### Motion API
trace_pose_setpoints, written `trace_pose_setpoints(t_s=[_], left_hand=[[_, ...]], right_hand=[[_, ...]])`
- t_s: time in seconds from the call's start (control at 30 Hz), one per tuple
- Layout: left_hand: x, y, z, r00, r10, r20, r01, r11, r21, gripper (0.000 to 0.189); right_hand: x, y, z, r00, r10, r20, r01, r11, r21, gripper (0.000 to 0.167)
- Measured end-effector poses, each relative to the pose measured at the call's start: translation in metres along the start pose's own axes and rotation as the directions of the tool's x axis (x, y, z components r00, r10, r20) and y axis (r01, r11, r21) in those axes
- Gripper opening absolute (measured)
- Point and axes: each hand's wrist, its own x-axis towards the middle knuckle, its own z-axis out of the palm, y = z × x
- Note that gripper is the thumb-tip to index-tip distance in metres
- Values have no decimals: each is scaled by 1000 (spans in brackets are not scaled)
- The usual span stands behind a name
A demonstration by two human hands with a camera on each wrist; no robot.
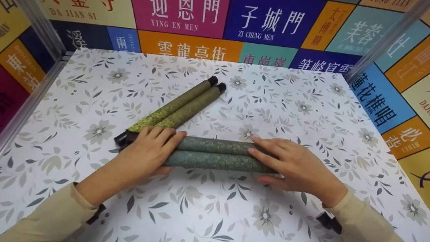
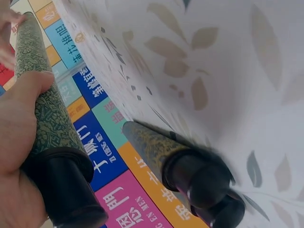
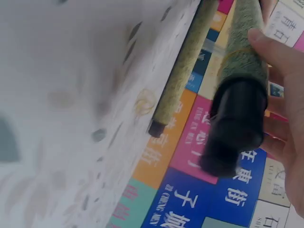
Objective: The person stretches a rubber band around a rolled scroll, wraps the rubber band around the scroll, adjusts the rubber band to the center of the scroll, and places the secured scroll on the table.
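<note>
Two blue-green patterned scrolls (image 1: 215,153) lie side by side across the middle in the head view. My left hand (image 1: 147,151) grips their left end, and my right hand (image 1: 292,163) holds the right end. In the left wrist view the thumb of the left hand (image 2: 16,128) lies along one green roll (image 2: 52,114) with a black end knob. The right wrist view has the right hand (image 3: 287,71) round the rolls (image 3: 242,52), two black knobs showing. Whether the rolls are joined cannot be seen. Just behind rests a pair of yellow-green scrolls (image 1: 188,104), slanting up to the right.
A white table (image 1: 268,208) with a grey leaf and flower print lies under everything. Panels (image 1: 188,40) of coloured blocks with place names stand behind and at both sides. Metal posts (image 1: 379,37) rise at the back corners.
</note>
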Motion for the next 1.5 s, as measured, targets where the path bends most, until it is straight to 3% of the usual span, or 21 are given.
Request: trace_pose_setpoints(t_s=[0.13, 0.23, 0.5, 0.77, 1.03, 1.23, 1.37, 1.5], left_hand=[[-4, -3, -2, 1000, -9, 16, 10, 999, -41, 90], [-4, -1, -1, 1000, -6, 9, 6, 999, -44, 88], [1, 9, 7, 999, 8, -41, -10, 999, -33, 83], [-5, -1, -4, 1000, -6, 30, 8, 998, -66, 91], [-12, -4, -2, 1000, 25, -11, -25, 997, -70, 89], [-6, 3, 3, 998, 45, -46, -48, 998, -51, 81], [-4, 2, -1, 999, 34, -13, -35, 998, -59, 85], [-7, -4, -8, 1000, 16, 12, -15, 997, -74, 91]], right_hand=[[-2, -2, 2, 999, 38, 12, -38, 999, -6, 80], [3, -9, 8, 998, 58, 18, -57, 998, -18, 80], [21, -26, 24, 999, -28, 46, 30, 999, -28, 63], [4, -8, 4, 997, 25, 73, -28, 999, 36, 84], [8, -23, 10, 997, 48, 65, -51, 997, 50, 81], [23, -35, 22, 997, -35, 70, 30, 997, 71, 74], [20, -29, 17, 996, -76, 37, 73, 995, 71, 70], [12, -19, 5, 999, -44, 20, 43, 996, 74, 69]])
